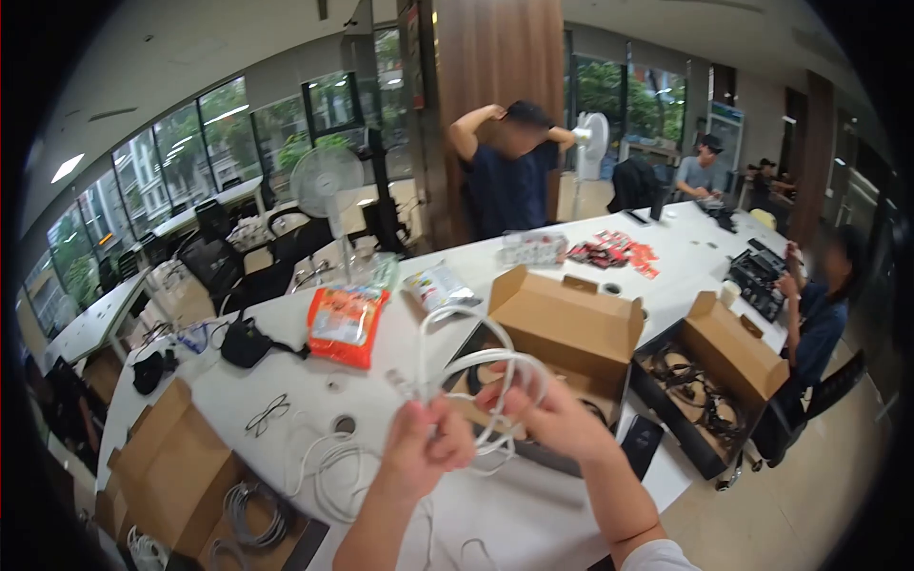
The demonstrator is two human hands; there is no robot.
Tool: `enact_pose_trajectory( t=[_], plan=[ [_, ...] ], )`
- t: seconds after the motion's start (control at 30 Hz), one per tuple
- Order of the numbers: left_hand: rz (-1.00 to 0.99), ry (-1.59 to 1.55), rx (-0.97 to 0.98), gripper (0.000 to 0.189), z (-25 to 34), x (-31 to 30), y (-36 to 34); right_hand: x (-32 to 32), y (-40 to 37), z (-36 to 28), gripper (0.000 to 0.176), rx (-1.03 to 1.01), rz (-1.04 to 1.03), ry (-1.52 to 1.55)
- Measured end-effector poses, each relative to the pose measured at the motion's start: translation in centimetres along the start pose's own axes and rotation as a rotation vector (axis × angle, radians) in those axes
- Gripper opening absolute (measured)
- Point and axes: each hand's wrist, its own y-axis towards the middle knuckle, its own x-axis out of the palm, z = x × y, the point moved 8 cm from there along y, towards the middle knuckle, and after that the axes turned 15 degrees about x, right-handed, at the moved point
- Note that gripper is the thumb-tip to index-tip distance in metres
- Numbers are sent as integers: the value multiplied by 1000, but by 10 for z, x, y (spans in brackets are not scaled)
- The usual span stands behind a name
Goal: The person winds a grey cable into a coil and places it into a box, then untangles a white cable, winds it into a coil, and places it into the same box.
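- The left hand [428, 445] is closed around the gathered strands of a white cable [502, 354]. The right hand [550, 419] is pinched on the same bundle just beside it.
- The cable's loops are held up above the white table [505, 523], in front of the chest.
- The cable is judged light, limp and a little springy, so its loops would likely splay if let go. The surest hold seems to be where the strands cross.
- More loose white cable [328, 457] is seen lying on the table by the left hand, near a pair of glasses [267, 414].
- An open cardboard box [571, 324] is set just behind the loops, and an orange packet [345, 324] lies to its left.
- Farther off, a pedestal fan [324, 181] and a standing person [509, 181] are seen.
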Motion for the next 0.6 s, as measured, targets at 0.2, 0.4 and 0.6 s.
enact_pose_trajectory(
  t=[0.2, 0.4, 0.6],
  plan=[
    [-196, -17, -131, 41, -8, 32, -12, -14, -2, -18, 26, -21, 165, 254],
    [-127, -134, -209, 54, -13, 18, -10, -18, -6, -16, 28, 40, 41, 303],
    [-159, -217, -190, 54, -4, 16, -11, -8, -6, -15, 15, -26, -32, 231]
  ],
)
